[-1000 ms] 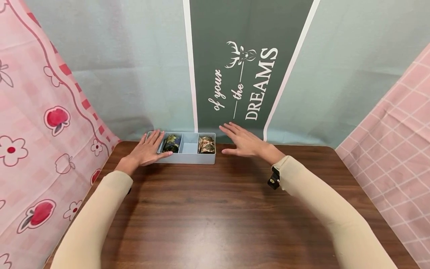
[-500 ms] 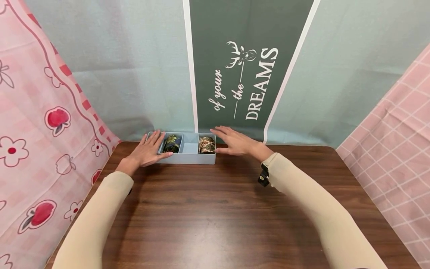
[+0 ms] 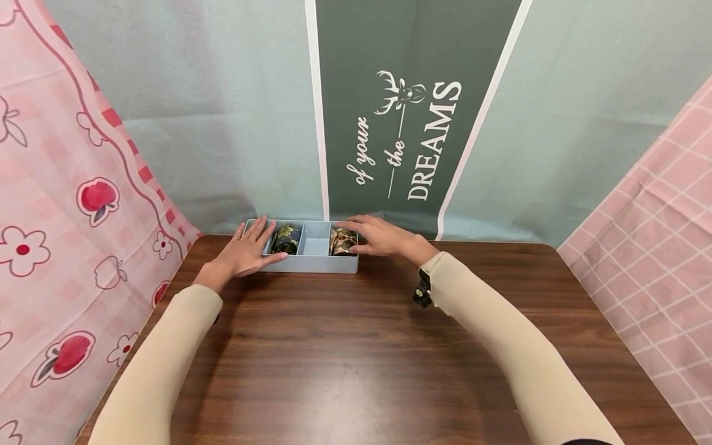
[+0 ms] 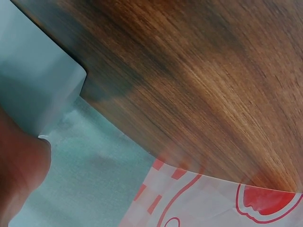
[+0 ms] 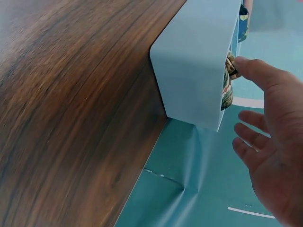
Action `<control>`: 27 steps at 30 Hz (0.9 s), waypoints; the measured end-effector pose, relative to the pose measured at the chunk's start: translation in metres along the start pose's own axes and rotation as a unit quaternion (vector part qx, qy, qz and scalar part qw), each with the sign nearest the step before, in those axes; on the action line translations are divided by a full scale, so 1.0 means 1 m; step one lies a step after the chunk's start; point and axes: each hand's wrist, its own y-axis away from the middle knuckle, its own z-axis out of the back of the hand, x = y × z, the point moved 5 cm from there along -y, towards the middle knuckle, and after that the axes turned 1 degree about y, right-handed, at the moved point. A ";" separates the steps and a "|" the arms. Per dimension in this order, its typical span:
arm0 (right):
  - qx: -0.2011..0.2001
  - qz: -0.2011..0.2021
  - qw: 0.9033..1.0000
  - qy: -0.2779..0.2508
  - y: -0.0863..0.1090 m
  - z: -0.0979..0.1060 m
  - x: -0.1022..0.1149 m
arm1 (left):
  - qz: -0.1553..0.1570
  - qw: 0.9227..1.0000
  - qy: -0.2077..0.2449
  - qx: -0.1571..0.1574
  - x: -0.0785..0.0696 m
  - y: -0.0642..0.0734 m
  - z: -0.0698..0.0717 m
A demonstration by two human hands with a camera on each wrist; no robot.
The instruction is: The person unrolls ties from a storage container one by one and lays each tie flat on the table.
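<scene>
A pale blue divided box [image 3: 311, 265] stands at the table's back edge. Its left part holds a dark blue-and-green floral fabric roll [image 3: 287, 237]; in the right compartment sits a tan-and-brown patterned fabric roll [image 3: 342, 241]. Between them the middle compartment shows its bare floor. My left hand [image 3: 243, 253] rests spread over the box's left end, thumb along the front rim. My right hand [image 3: 384, 237] reaches over the right end, fingers behind the tan roll and thumb in front. In the right wrist view, a digit tip of the right hand [image 5: 279, 132] is right at this roll [image 5: 227, 94].
The brown wood-grain table [image 3: 345, 346] spreads in front of the box. Behind it hangs a grey-green curtain [image 3: 250, 123] with lettering and a deer head. Pink patterned cloths hang at the left [image 3: 55, 247] and right [image 3: 656, 247]. A dark device [image 3: 423, 290] sits on the right wrist.
My right hand has moved left, from beside the box to over its right compartment and the tan roll. The left hand and the box have stayed in place.
</scene>
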 end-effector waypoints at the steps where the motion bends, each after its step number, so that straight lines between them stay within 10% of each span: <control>1: 0.001 0.002 1.000 -0.002 -0.001 0.000 0.001 | 0.000 1.000 0.000 0.000 0.000 0.000 0.000; 27: -0.001 0.030 0.999 -0.009 -0.028 -0.016 0.004 | 0.005 1.000 -0.003 0.001 0.000 0.001 -0.001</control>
